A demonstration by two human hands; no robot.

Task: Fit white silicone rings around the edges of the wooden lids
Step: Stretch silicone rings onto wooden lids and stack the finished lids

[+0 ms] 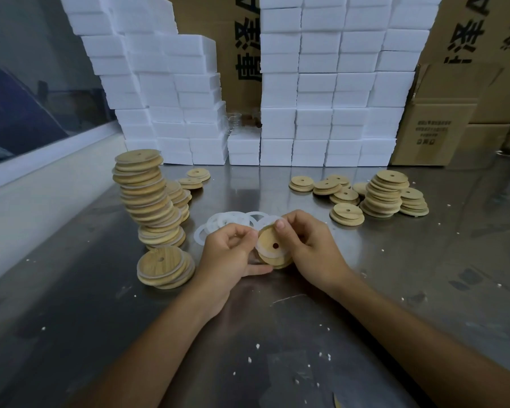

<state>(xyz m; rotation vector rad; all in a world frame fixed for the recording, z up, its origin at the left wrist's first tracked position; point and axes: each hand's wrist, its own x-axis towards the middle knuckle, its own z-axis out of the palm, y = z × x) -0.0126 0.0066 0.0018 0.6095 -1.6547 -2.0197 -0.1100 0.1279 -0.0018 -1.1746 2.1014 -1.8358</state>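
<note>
A round wooden lid (270,245) with a centre hole is tilted up between both hands above the steel table (277,334). A white silicone ring (261,251) sits partly round its edge. My left hand (228,254) pinches the ring and lid at the left edge. My right hand (309,248) grips the lid from the right, thumb on its top rim. Loose white rings (218,223) lie in a pile just behind my hands.
A tall leaning stack of lids (147,195) stands at the left, with a short stack (165,266) in front of it. More lids (386,192) lie piled at the right. White foam blocks (321,98) and cardboard boxes (442,128) wall off the back.
</note>
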